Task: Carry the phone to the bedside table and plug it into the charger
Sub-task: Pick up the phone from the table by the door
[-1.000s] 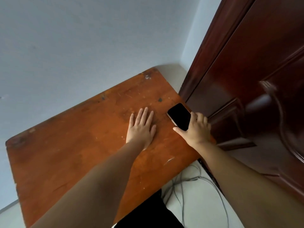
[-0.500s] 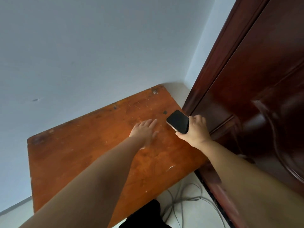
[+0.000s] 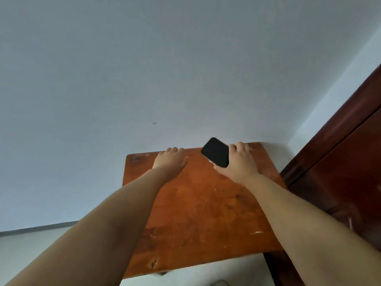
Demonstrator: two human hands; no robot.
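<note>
The phone [image 3: 216,152], dark screen up, is gripped at its lower edge by the right hand [image 3: 239,163], fingertips hidden. At 9 o'clock, the left hand [image 3: 170,159] is laid flat, fingers extended, holding nothing, on the wooden table [image 3: 198,213].

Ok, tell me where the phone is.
In the right hand, the phone is over the wooden table's far edge, right of the left hand.

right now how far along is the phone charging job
Done: the right hand has the phone gripped, screen dark. In hand: the left hand lies open on the wooden table. Left: carrying it to the bedside table and plugging in; no charger is in view.
</note>
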